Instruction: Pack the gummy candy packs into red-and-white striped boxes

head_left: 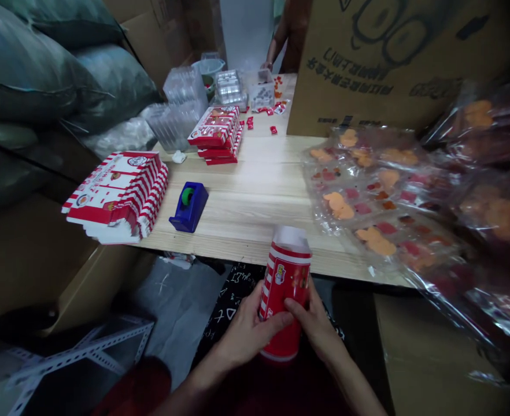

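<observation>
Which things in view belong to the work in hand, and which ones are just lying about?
Likely in the work:
red striped container, held by left hand and right hand
perhaps striped boxes, matching colours

Probably just lying about, as neither hand touches them:
blue tape dispenser
clear plastic trays
clear packets
large cardboard box

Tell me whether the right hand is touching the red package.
Touching. The head view shows the right hand at the edge of the red package, its thumb lying against the printed front.
</observation>
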Motion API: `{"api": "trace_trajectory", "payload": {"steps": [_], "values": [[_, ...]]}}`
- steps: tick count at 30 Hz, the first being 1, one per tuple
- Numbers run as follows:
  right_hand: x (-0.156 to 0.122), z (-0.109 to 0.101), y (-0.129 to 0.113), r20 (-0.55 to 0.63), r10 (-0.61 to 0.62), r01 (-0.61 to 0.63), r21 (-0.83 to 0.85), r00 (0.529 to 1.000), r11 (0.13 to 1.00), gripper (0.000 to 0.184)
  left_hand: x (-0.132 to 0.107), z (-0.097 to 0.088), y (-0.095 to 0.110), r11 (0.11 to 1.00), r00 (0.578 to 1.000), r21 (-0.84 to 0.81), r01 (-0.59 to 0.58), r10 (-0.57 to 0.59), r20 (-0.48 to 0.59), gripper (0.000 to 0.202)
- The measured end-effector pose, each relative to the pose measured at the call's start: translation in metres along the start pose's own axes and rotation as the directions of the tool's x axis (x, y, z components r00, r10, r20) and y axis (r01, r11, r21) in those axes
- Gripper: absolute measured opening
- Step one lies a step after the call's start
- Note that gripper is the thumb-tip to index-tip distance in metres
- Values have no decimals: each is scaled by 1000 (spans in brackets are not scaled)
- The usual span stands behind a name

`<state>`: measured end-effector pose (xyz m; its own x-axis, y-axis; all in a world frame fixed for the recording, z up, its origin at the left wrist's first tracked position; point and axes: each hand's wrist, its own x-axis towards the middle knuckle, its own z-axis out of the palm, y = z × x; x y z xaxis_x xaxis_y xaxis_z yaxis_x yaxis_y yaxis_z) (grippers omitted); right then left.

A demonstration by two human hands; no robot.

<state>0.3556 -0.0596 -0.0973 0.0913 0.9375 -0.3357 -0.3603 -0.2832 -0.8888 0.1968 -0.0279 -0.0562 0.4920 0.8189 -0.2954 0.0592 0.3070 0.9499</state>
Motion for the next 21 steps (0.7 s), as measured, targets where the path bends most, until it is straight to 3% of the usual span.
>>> {"api": "trace_trajectory", "payload": {"steps": [4,9,12,16,21], "values": [[0,2,-2,-70,36,-33,45,997,998,91,2,0,-12,997,995,-41,59,-62,-80,34],[-1,-7,-2,-24,102,-98,117,995,988,65,12,-15,-21,973,989,-215,79,-104,-107,34],[1,-23,-5,75,63,-71,104,995,992,53,13,-25,-23,968,987,-240,68,-100,-125,37],[7,-37,-14,272,35,-59,79,962,995,51,10,-32,-30,972,986,-220,84,-113,-121,41],[19,-35,-12,276,53,-78,82,960,994,49,14,-37,-45,964,981,-230,134,-162,-108,42]]}}
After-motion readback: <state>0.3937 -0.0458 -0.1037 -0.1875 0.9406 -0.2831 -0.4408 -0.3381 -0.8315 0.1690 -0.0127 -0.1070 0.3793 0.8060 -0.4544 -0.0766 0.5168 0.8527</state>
